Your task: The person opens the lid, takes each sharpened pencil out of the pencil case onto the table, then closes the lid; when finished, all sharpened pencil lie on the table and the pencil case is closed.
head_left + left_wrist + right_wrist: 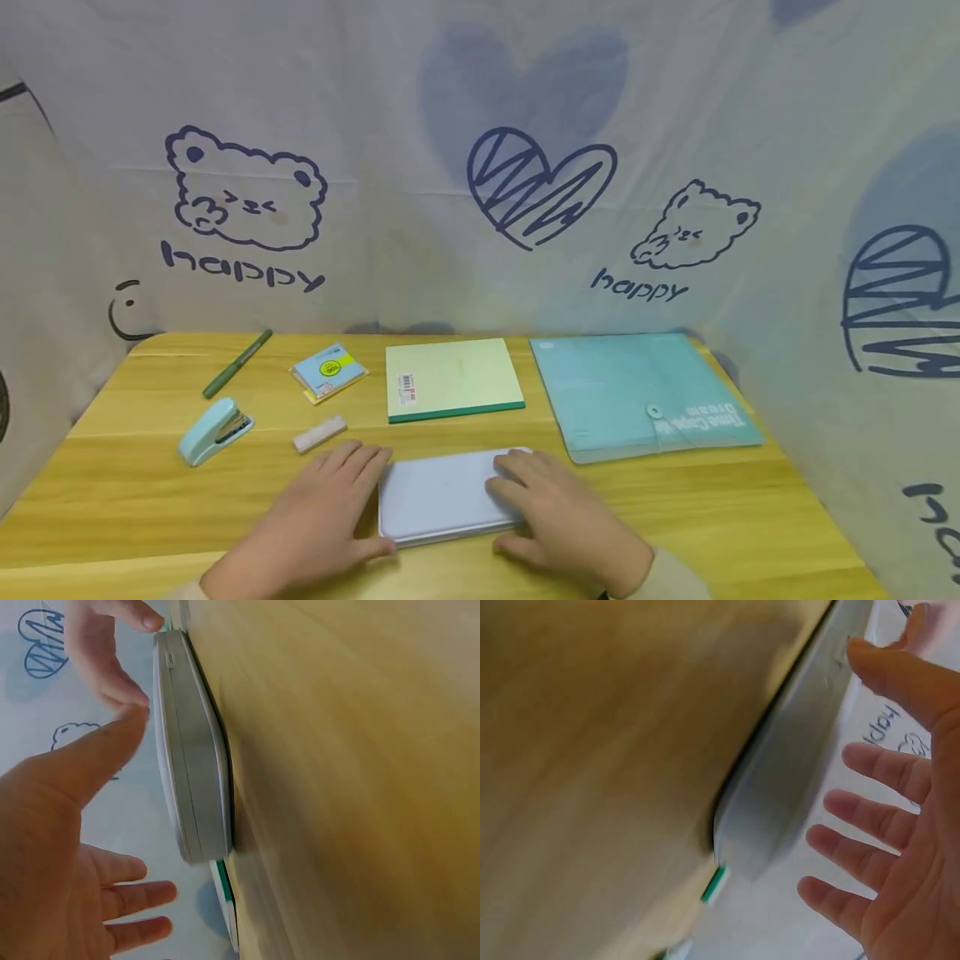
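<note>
A flat white case [438,496] with rounded corners lies on the table between both hands. In the left wrist view, a seam runs along the side of the case [196,765]. My left hand [318,504] is at its left end, fingers stretched forward and thumb by the near corner. Over the right end is my right hand [566,512], its fingertips overlapping the lid in the head view. The right wrist view has its thumb [900,675] close to the case's long side [787,750], the other fingers extended and spread.
Behind the case lie a pale green notebook [453,379] and a teal document folder [637,392]. At left are a stapler [213,432], a green pen [238,363], a sticky-note pack [328,371] and a pinkish-white eraser-like block [320,434]. A printed curtain [390,200] hangs behind.
</note>
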`<act>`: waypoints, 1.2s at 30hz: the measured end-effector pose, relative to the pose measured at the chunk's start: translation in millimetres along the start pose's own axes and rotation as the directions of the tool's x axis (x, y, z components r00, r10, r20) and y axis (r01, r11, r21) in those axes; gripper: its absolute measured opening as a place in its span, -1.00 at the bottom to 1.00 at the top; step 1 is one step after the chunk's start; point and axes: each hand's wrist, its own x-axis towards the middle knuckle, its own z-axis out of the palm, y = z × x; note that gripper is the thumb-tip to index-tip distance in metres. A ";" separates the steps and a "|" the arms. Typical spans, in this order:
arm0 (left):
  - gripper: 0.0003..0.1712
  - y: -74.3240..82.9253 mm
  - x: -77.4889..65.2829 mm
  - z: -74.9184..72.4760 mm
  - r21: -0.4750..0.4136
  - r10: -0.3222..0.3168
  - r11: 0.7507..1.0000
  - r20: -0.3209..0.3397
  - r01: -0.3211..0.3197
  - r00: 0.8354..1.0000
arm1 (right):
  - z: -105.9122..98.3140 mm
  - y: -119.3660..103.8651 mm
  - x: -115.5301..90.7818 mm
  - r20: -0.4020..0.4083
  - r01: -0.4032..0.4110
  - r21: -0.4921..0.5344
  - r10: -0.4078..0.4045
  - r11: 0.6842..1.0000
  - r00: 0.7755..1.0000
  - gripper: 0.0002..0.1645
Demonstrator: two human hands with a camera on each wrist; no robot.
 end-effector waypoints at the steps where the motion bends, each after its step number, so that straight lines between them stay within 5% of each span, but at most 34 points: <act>1: 0.20 1.6 2.4 1.1 -0.009 0.001 1.000 0.015 0.000 1.000 | 1.3 -2.4 2.6 0.012 0.005 0.001 -0.005 1.000 1.000 -0.24; 8: 0.22 8.5 12.2 10.7 -0.022 0.003 1.000 0.090 -0.001 0.996 | 5.1 -14.2 17.1 0.075 0.031 -0.060 -0.027 0.998 0.997 -0.24; 16: 0.13 12.6 18.5 7.3 0.020 -0.001 1.000 0.148 -0.002 0.989 | 1.2 -34.2 28.9 0.075 0.048 -0.255 -0.029 0.966 0.997 -0.45; 26: 0.11 10.9 34.0 4.1 0.027 -0.015 1.000 0.194 0.010 0.981 | 6.0 -56.7 41.9 -0.024 0.087 -0.390 -0.105 0.917 0.994 -0.74; 32: 0.09 14.7 40.4 1.7 0.069 -0.010 0.998 0.215 -0.005 0.977 | 7.3 -63.3 47.2 -0.061 0.117 -0.510 -0.171 0.852 0.983 -0.83; 36: 0.13 17.7 42.8 0.3 0.067 -0.013 0.998 0.230 -0.002 0.973 | 5.7 -65.9 46.8 -0.002 0.142 -0.575 -0.175 0.806 0.985 -0.79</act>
